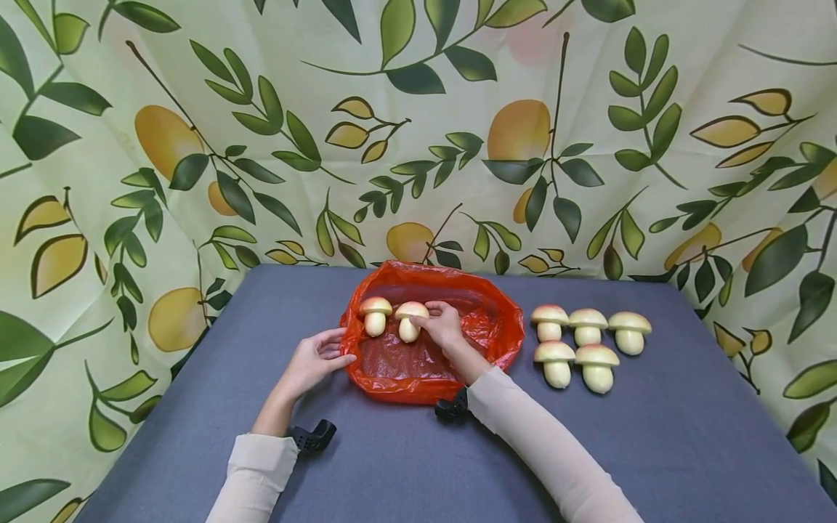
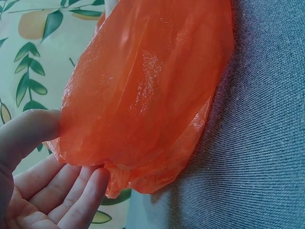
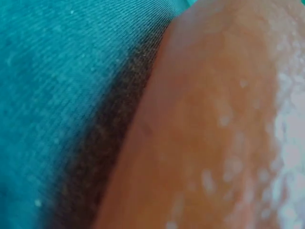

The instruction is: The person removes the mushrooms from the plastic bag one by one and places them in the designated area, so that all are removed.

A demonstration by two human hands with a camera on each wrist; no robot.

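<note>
Inside the open red plastic bag my right hand pinches a toy-like mushroom with a reddish-yellow cap and pale stem. Another mushroom stands just left of it in the bag. My left hand is at the bag's left side, thumb and fingers about its edge. In the left wrist view the same hand holds the thin bag film, which covers some fingertips. Only the blurred bag wall fills most of the right wrist view; that hand is hidden there.
Right of the bag several more mushrooms stand in two rows on the grey cloth-covered table, among them a front one and a far-right one. A leaf-and-fruit patterned curtain borders the table's back and sides.
</note>
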